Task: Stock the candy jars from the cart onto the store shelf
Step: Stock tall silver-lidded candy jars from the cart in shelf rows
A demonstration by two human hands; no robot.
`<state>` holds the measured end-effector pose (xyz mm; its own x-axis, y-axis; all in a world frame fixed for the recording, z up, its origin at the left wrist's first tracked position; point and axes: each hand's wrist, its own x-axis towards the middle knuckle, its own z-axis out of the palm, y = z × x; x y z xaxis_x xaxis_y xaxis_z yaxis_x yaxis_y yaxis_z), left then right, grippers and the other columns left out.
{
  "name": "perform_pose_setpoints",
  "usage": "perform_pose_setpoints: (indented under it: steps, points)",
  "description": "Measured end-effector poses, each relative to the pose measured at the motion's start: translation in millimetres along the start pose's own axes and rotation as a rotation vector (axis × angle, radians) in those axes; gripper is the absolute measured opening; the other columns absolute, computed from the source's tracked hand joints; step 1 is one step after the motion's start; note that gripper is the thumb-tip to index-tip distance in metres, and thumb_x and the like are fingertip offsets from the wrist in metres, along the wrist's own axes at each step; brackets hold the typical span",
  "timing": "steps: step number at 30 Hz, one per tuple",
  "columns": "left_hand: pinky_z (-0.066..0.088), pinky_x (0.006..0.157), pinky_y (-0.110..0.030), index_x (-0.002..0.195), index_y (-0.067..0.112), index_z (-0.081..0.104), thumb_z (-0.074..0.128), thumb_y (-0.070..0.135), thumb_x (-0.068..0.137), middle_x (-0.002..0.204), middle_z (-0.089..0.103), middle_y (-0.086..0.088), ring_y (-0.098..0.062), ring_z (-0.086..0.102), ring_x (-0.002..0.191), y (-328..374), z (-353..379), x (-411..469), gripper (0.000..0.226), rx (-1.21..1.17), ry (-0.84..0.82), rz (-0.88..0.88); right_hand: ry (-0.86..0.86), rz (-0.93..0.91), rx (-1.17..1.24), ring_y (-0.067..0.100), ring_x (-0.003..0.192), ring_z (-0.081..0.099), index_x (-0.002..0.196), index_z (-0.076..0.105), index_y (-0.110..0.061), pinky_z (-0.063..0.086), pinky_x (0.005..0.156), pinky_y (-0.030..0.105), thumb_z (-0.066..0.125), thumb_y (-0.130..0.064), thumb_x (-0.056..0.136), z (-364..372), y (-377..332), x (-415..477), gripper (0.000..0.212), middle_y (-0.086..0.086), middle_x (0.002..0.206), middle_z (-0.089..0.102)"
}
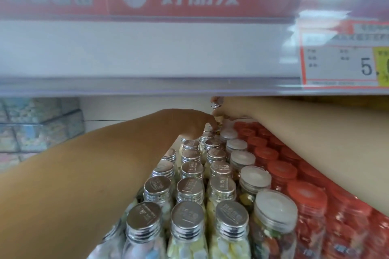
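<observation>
Rows of small clear candy jars with silver caps fill the middle of the store shelf, running back toward its white rear wall. Both my arms reach deep over them. My left hand is at the back of the rows, fingers curled down over the cap of the rearmost silver-capped jar. Just behind and above it, my right hand holds another silver-capped jar, tilted and close under the upper shelf. The jar's body is mostly hidden by my fingers.
A row of jars with whitish lids stands right of the silver-capped ones, then several rows of red-lidded jars. Pastel boxes are stacked at the left. The upper shelf's edge hangs low, with a price tag on it.
</observation>
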<state>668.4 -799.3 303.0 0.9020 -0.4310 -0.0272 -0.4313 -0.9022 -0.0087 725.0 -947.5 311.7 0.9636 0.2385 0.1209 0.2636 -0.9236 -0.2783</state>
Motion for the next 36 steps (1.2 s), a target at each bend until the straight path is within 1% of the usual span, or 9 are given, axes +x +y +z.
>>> perform_pose_setpoints:
  steps: [6, 10, 14, 19, 22, 25, 29, 31, 36]
  points:
    - [0.036, 0.051, -0.012, 0.146, 0.025, 0.043, 0.031, -0.004, 0.102, 0.147, 0.045, -0.002, -0.030, 0.057, 0.108, -2, 0, 2, 0.054, 0.005, -0.008, 0.017, 0.105, -0.086, 0.131, 0.019, 0.064, 0.061, 0.125, 0.059, -0.007, 0.058, 0.075, 0.044, 0.069, -0.012, 0.090, -3, -6, -19, 0.036, 0.004, 0.111, 0.060]
    - [0.038, 0.056, -0.013, 0.146, 0.031, 0.043, 0.030, 0.000, 0.102, 0.150, 0.042, 0.000, -0.026, 0.054, 0.122, -5, -2, -3, 0.055, -0.030, 0.007, -0.021, 0.082, -0.092, 0.168, 0.014, 0.060, 0.061, 0.125, 0.059, -0.007, 0.060, 0.077, 0.043, 0.070, -0.010, 0.089, -3, -6, -18, 0.038, -0.001, 0.100, 0.058]
    - [0.034, 0.046, -0.009, 0.151, 0.032, 0.034, 0.031, -0.002, 0.102, 0.148, 0.044, -0.002, -0.021, 0.058, 0.099, -1, -1, -10, 0.060, -0.014, -0.019, -0.009, 0.102, -0.131, 0.150, 0.014, 0.060, 0.060, 0.120, 0.060, -0.007, 0.059, 0.070, 0.037, 0.074, -0.011, 0.086, -1, -8, -16, 0.036, -0.006, 0.085, 0.055]
    - [0.032, 0.052, -0.015, 0.150, 0.035, 0.035, 0.034, -0.005, 0.099, 0.148, 0.046, -0.001, -0.010, 0.049, 0.069, -1, -1, -12, 0.064, -0.020, -0.027, 0.002, 0.092, -0.158, 0.006, 0.007, 0.062, 0.055, 0.117, 0.064, -0.011, 0.049, 0.053, 0.016, 0.075, -0.012, 0.083, 4, -13, -13, 0.036, -0.008, 0.084, 0.056]
    - [0.031, 0.049, -0.014, 0.151, 0.031, 0.035, 0.037, -0.006, 0.098, 0.146, 0.048, -0.003, -0.020, 0.052, 0.079, 0, -1, -14, 0.064, -0.013, -0.030, 0.013, 0.096, -0.163, -0.091, 0.008, 0.080, 0.054, 0.116, 0.067, -0.017, 0.038, 0.052, 0.014, 0.074, -0.017, 0.084, 9, -16, -13, 0.033, -0.008, 0.101, 0.058]
    - [0.032, 0.049, -0.014, 0.151, 0.033, 0.033, 0.035, -0.003, 0.100, 0.151, 0.044, -0.003, -0.021, 0.053, 0.085, 0, -2, -17, 0.063, -0.005, -0.030, -0.003, 0.053, -0.125, -0.023, 0.005, 0.066, 0.056, 0.114, 0.068, -0.014, 0.043, 0.044, 0.008, 0.072, -0.011, 0.085, 10, -15, -8, 0.029, -0.008, 0.091, 0.060]
    - [0.036, 0.056, -0.017, 0.150, 0.037, 0.033, 0.035, 0.000, 0.101, 0.142, 0.050, -0.006, -0.012, 0.052, 0.076, -2, 0, -18, 0.062, -0.005, -0.016, 0.008, -0.003, -0.073, 0.037, 0.016, 0.075, 0.067, 0.109, 0.072, -0.012, 0.057, 0.071, 0.028, 0.064, -0.003, 0.085, 13, -17, -3, 0.026, 0.003, 0.094, 0.072]
    - [0.039, 0.065, -0.022, 0.150, 0.037, 0.035, 0.037, 0.002, 0.101, 0.120, 0.054, -0.004, -0.009, 0.046, 0.067, -3, 1, -18, 0.060, 0.004, -0.009, 0.020, -0.050, -0.075, 0.046, 0.025, 0.085, 0.071, 0.101, 0.075, -0.011, 0.057, 0.083, 0.038, 0.058, 0.002, 0.086, 15, -17, -2, 0.027, 0.008, 0.097, 0.074]
    - [0.046, 0.080, -0.030, 0.147, 0.038, 0.041, 0.041, 0.005, 0.101, 0.098, 0.046, 0.001, -0.017, 0.050, 0.080, -3, 3, -19, 0.056, 0.013, 0.030, 0.037, -0.140, -0.044, 0.119, 0.020, 0.070, 0.067, 0.102, 0.072, -0.009, 0.056, 0.078, 0.038, 0.047, 0.009, 0.089, 16, -21, -9, 0.034, 0.014, 0.096, 0.074]
